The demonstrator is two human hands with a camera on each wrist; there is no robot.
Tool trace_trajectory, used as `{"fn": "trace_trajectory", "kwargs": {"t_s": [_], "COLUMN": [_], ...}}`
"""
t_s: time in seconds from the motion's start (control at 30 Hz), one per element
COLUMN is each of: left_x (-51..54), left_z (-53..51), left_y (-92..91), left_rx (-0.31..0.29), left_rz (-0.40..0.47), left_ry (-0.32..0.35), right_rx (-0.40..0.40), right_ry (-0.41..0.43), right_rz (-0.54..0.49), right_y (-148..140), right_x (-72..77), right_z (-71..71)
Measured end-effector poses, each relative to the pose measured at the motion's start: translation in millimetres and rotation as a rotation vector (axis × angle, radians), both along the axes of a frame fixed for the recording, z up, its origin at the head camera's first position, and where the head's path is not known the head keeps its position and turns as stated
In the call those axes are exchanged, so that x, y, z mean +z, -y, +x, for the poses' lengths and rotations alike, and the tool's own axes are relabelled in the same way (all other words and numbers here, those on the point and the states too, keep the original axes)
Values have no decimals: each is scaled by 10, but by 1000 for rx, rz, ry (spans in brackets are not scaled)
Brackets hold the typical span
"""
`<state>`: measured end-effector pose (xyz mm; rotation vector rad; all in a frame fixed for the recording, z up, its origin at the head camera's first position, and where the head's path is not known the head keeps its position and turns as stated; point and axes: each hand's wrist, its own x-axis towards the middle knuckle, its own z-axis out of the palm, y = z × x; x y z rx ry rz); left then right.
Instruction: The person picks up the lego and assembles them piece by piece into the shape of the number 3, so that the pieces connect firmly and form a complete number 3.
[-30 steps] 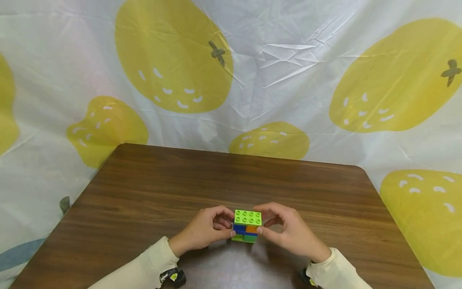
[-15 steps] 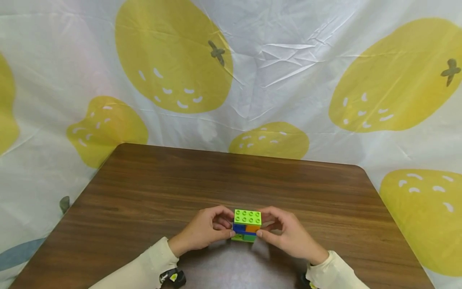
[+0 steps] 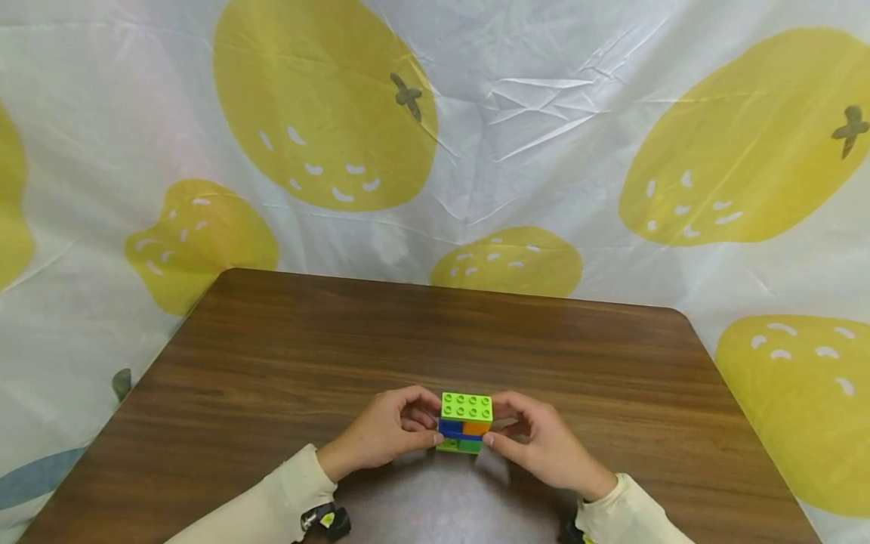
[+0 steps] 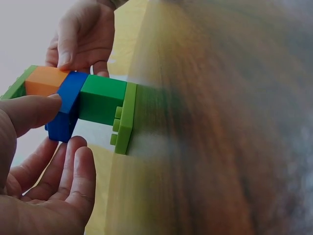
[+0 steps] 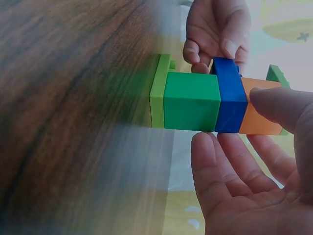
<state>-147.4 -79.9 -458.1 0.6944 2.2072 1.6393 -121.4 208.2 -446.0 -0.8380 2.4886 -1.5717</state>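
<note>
Between both hands stands a small stack of toy building bricks. Its top is a lime green plate (image 3: pixel 467 406) with studs facing up. Below come an orange brick (image 5: pixel 259 115) and blue pieces (image 5: pixel 231 98), then a green brick (image 5: pixel 191 100). A second lime plate (image 4: pixel 127 120) forms the base, seemingly on the table. My left hand (image 3: pixel 381 434) pinches the stack's left end, its thumb on the blue part. My right hand (image 3: pixel 550 442) grips the right end, thumb in front near the orange and blue bricks, fingers behind. The stack's far side is mostly hidden.
The brown wood-grain table (image 3: pixel 326 325) extends beyond and to both sides of the hands. Behind it hangs a white cloth (image 3: pixel 530 174) printed with big yellow fruits. Dark wrist devices (image 3: pixel 326 521) are strapped below both cream sleeves.
My right hand's index finger has come down from the top plate's back corner, and its thumb sits slightly lower. The left hand and the stack have hardly moved.
</note>
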Motion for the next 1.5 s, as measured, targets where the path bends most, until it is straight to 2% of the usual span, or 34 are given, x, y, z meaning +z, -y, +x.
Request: {"fn": "trace_trajectory", "kwargs": {"t_s": [0.5,0.9,1.3,1.5], "left_x": [31,47,53,44], "left_z": [10,21,38,38], "left_y": [-33,-50,-58,-62], "left_rx": [0,15,78,90], "left_rz": [13,71,96,112], "left_ry": [22,56,71,70], "right_rx": [-19,-84,-108,-119], "right_ry": [11,1,29,54], "right_rz": [-30,18,-59,-112], "right_y": [1,0,8,22], "right_x": [15,14,8,14], "right_z": [12,16,-5,-11]}}
